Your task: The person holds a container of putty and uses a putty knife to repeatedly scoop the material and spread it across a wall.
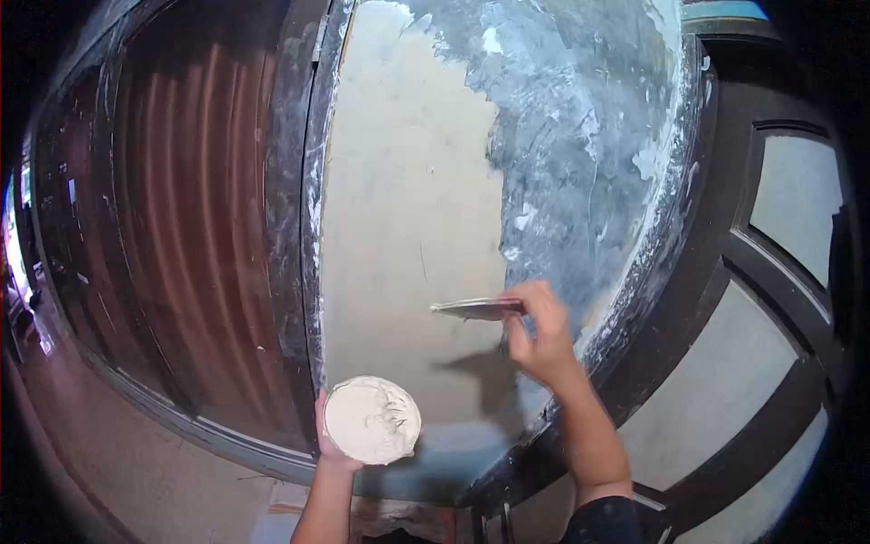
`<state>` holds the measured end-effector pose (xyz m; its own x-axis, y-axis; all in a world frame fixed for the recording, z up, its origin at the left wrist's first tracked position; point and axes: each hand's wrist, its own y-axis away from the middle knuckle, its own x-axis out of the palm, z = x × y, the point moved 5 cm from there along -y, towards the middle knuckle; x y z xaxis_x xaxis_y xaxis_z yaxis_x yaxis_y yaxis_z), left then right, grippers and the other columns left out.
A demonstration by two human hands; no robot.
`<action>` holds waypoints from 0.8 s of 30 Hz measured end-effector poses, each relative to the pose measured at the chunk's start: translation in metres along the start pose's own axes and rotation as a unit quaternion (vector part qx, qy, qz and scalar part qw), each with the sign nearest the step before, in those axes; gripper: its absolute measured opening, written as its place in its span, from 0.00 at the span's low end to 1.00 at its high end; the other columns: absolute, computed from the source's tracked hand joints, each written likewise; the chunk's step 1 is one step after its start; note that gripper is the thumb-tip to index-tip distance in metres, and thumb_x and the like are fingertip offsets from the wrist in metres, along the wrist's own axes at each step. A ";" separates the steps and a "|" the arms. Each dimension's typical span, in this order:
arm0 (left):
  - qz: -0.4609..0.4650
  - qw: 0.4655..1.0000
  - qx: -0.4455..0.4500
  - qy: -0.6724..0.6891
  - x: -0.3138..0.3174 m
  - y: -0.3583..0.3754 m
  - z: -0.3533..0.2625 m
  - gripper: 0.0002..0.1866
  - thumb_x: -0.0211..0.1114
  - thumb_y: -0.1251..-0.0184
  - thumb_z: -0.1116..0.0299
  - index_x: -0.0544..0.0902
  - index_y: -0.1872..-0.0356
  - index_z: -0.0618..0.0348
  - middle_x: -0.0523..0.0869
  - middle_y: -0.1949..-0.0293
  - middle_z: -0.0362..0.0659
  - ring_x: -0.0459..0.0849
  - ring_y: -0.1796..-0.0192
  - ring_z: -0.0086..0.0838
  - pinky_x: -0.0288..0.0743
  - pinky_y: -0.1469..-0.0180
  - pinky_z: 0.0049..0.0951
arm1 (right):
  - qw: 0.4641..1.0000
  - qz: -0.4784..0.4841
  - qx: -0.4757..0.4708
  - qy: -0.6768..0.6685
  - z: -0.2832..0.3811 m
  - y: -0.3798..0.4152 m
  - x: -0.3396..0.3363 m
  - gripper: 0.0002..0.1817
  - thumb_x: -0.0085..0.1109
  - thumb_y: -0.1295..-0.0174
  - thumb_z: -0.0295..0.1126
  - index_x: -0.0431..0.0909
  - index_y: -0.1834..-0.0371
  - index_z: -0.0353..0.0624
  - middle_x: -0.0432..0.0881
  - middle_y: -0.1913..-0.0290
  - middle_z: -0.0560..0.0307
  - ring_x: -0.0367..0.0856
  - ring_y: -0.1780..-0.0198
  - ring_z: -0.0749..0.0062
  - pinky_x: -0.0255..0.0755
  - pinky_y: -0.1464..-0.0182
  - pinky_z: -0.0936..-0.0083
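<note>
My left hand (332, 451) holds a round tub of cream-coloured putty (372, 420) from below and the left side, its open top facing me. The putty's surface is scooped and ridged on the right. In my right hand (541, 335) a putty knife (478, 309) is pinched by its handle, the blade pointing left with some putty along its edge. Behind the knife stands a wall panel; its left part carries a smooth cream coat (399, 208), and its right part is patchy blue-grey (580, 172). The knife's shadow falls on the panel below it.
Left of the panel is a dark wooden frame (292, 181) with a brown curtain (195, 199) behind it. A dark door with pale panels (725, 390) stands on the right. The floor (172, 471) shows at lower left.
</note>
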<state>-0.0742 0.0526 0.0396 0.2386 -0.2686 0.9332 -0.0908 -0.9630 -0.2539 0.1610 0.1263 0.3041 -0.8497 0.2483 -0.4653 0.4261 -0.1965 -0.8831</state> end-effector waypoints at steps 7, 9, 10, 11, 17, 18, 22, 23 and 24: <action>-0.032 0.997 0.043 0.056 0.007 -0.022 -0.007 0.59 0.49 0.37 0.15 0.67 0.19 0.55 0.70 0.25 0.72 0.70 0.34 0.91 0.72 0.47 0.93 | 0.990 -0.052 -0.025 0.125 -0.040 -0.135 -0.072 0.24 0.78 0.38 0.43 0.81 0.49 0.37 0.86 0.58 0.38 0.86 0.57 0.42 0.79 0.52 0.56; -0.044 0.997 0.058 0.031 0.015 -0.023 -0.009 0.58 0.49 0.36 0.15 0.67 0.19 0.55 0.70 0.25 0.72 0.70 0.34 0.91 0.72 0.48 0.93 | 0.990 -0.049 -0.010 0.132 -0.051 -0.171 -0.080 0.28 0.79 0.40 0.48 0.82 0.50 0.36 0.87 0.59 0.37 0.87 0.58 0.41 0.80 0.53 0.55; -0.045 0.997 0.062 0.031 0.019 -0.024 -0.010 0.58 0.49 0.36 0.15 0.67 0.19 0.55 0.70 0.25 0.72 0.70 0.34 0.91 0.72 0.48 0.93 | 0.991 -0.047 -0.012 0.128 -0.059 -0.186 -0.082 0.28 0.79 0.40 0.48 0.82 0.50 0.36 0.87 0.59 0.37 0.87 0.58 0.41 0.80 0.53 0.55; -0.059 0.994 0.090 0.000 0.021 -0.022 -0.013 0.55 0.47 0.32 0.18 0.70 0.22 0.59 0.74 0.27 0.68 0.75 0.33 0.79 0.73 0.40 0.83 | 0.989 -0.044 -0.024 0.143 -0.066 -0.200 -0.082 0.29 0.79 0.41 0.51 0.82 0.51 0.36 0.87 0.60 0.37 0.87 0.59 0.40 0.80 0.53 0.54; -0.039 0.989 0.136 -0.053 0.046 -0.021 -0.012 0.53 0.45 0.29 0.21 0.72 0.24 0.63 0.77 0.27 0.63 0.80 0.32 0.68 0.77 0.36 0.76 | 0.983 -0.027 -0.048 0.173 -0.092 -0.233 -0.069 0.34 0.79 0.43 0.59 0.83 0.53 0.37 0.89 0.60 0.40 0.87 0.58 0.41 0.78 0.51 0.51; -0.023 0.991 0.122 -0.058 0.050 -0.021 -0.010 0.53 0.45 0.29 0.20 0.72 0.24 0.62 0.77 0.27 0.63 0.80 0.33 0.69 0.77 0.37 0.78 | 0.969 -0.029 -0.072 0.232 -0.094 -0.233 -0.066 0.34 0.78 0.43 0.59 0.83 0.52 0.38 0.89 0.59 0.41 0.87 0.55 0.42 0.75 0.48 0.49; -0.022 0.992 0.123 -0.025 0.047 -0.024 -0.010 0.53 0.45 0.29 0.20 0.71 0.22 0.59 0.75 0.27 0.64 0.79 0.34 0.74 0.75 0.44 0.87 | 0.965 -0.046 -0.078 0.248 -0.094 -0.247 -0.074 0.33 0.76 0.43 0.60 0.83 0.51 0.41 0.90 0.57 0.44 0.86 0.51 0.45 0.69 0.41 0.48; -0.022 0.992 0.125 -0.025 0.047 -0.024 -0.008 0.53 0.45 0.29 0.20 0.71 0.22 0.59 0.75 0.27 0.64 0.79 0.34 0.74 0.75 0.44 0.87 | 0.973 -0.047 -0.058 0.217 -0.097 -0.251 -0.078 0.33 0.77 0.43 0.60 0.83 0.51 0.40 0.90 0.57 0.44 0.87 0.52 0.44 0.69 0.41 0.49; 0.004 0.992 0.118 -0.035 0.052 -0.025 -0.007 0.53 0.44 0.29 0.20 0.71 0.22 0.58 0.75 0.27 0.65 0.78 0.34 0.74 0.75 0.45 0.88 | 0.973 -0.047 -0.059 0.216 -0.099 -0.250 -0.078 0.33 0.77 0.43 0.60 0.83 0.51 0.40 0.90 0.57 0.44 0.87 0.52 0.44 0.69 0.41 0.49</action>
<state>-0.0665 0.0625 0.0966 0.3055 -0.2698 0.9132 0.1346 -0.9372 -0.3219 0.1519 0.2496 0.5550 -0.6879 0.6404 -0.3416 0.4071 -0.0492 -0.9121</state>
